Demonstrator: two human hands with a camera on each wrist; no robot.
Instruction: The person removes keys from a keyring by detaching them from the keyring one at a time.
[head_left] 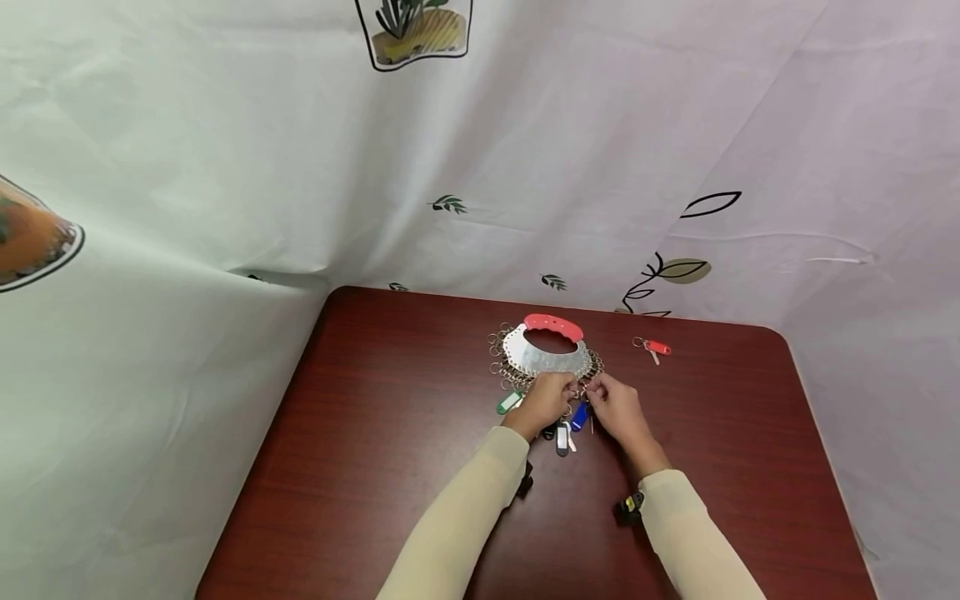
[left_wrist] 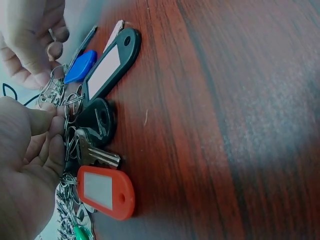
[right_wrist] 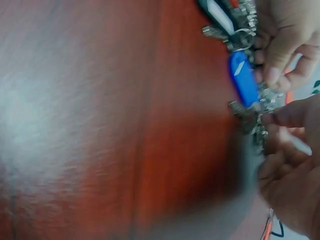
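Note:
A metal key holder plate [head_left: 551, 362] with a red handle [head_left: 555, 323] lies on the table, small rings all around its edge. My left hand [head_left: 551, 398] pinches a ring at its near edge. Close beside it, my right hand [head_left: 618, 408] pinches the key ring of a blue key tag [right_wrist: 243, 77], whose key [right_wrist: 242, 115] hangs by the fingertips. Along the same edge are a dark tag with a white label [left_wrist: 107, 70], a black tag [left_wrist: 102, 122], a red tag [left_wrist: 112, 195] and a green tag [head_left: 510, 402]. Fingers partly hide the rings being worked on.
On the right of the dark red table [head_left: 390, 433] lies a separate red-tagged key [head_left: 658, 347] with its ring. A pale patterned cloth [head_left: 525, 167] hangs behind the table's far edge and at its sides.

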